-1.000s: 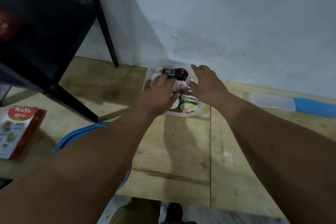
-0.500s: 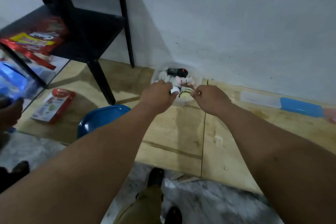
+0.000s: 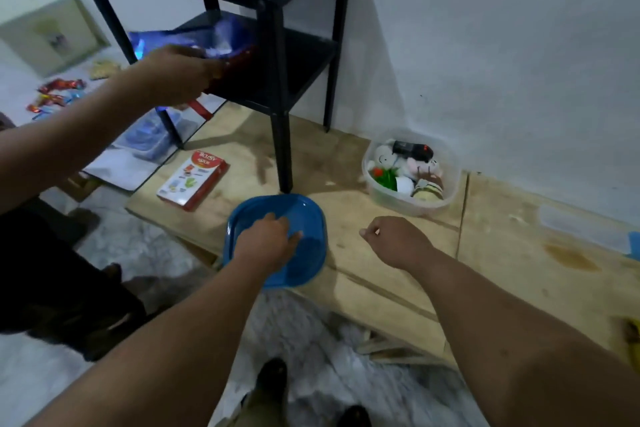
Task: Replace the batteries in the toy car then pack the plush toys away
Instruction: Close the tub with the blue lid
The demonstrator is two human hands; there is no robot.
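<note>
A clear plastic container (image 3: 375,189) stands on the wooden board by the wall. It holds several small plush toys (image 3: 417,170), and a black toy car (image 3: 412,150) lies on top of them. A blue lid (image 3: 304,215) lies on the board's near edge, left of the container. My left hand (image 3: 266,241) rests on the lid with its fingertips touching the surface. My right hand (image 3: 398,241) hovers over the board to the right of the lid, with fingers curled and nothing in it. Both hands are well short of the container.
A black two-shelf stand (image 3: 280,87) rises behind the lid, one leg just beyond it. Another person's hand (image 3: 176,74) reaches into its lower shelf at a blue bag (image 3: 207,40). A red and white box (image 3: 194,178) lies on the board at the left. My shoes (image 3: 273,378) are below.
Both my hands have drawn back from the container. The left one has dropped onto the blue lid. The view has pulled back and another person's hand has come in at the left.
</note>
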